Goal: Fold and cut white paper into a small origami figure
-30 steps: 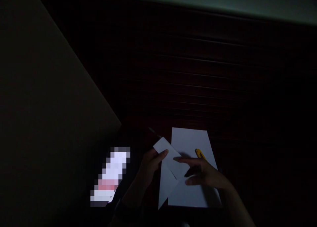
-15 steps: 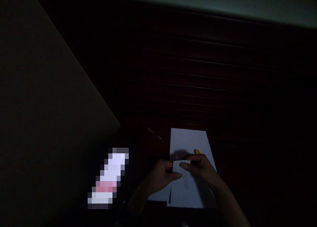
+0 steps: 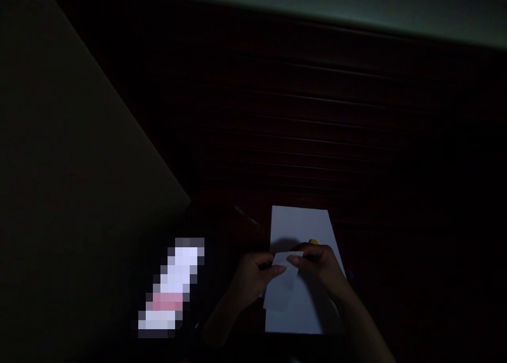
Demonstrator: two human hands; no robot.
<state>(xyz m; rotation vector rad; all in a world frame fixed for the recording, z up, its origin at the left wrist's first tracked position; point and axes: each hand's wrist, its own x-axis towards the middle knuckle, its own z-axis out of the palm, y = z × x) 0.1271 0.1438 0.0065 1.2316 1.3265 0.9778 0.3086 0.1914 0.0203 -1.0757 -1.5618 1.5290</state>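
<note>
L hand (image 3: 252, 281) pinches ppr (image 3: 281, 290); R hand (image 3: 325, 268) now too

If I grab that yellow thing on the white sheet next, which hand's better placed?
Probably your right hand: the yellow thing shows just beyond its knuckles. Your left hand is farther away, on the left of the held paper. Both grip that paper, so the left could perhaps hold it alone.

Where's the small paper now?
In the head view, low, right of centre, the small paper is held between the left hand and right hand, over the larger sheet.
</note>
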